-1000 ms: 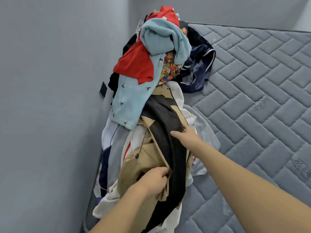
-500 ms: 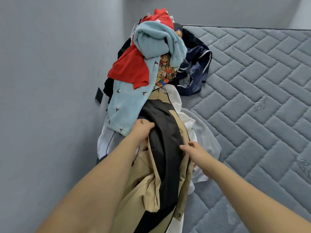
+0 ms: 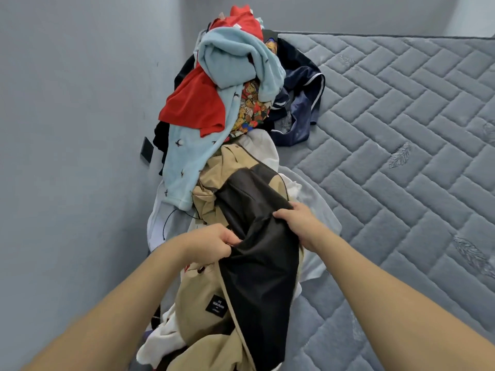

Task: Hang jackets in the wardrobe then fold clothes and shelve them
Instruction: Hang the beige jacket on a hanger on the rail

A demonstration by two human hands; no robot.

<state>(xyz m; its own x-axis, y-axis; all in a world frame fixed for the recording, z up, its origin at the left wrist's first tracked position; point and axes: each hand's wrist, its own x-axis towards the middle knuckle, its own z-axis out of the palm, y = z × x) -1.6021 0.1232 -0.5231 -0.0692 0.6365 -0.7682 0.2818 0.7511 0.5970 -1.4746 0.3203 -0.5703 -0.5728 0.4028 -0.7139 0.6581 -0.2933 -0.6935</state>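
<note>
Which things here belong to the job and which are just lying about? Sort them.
Job:
left hand and right hand, both gripping the tan jacket
clothes pile, waiting to be folded

Lying about:
mattress
wall plate

Both forearms and hands are bare, sleeveless.

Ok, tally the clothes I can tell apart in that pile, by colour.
Red: 1, top
Light blue: 1, fleece
Navy: 1, garment
Multicoloured print: 1, garment
Tan and black: 1, jacket
White: cannot separate
Total: 5
</note>
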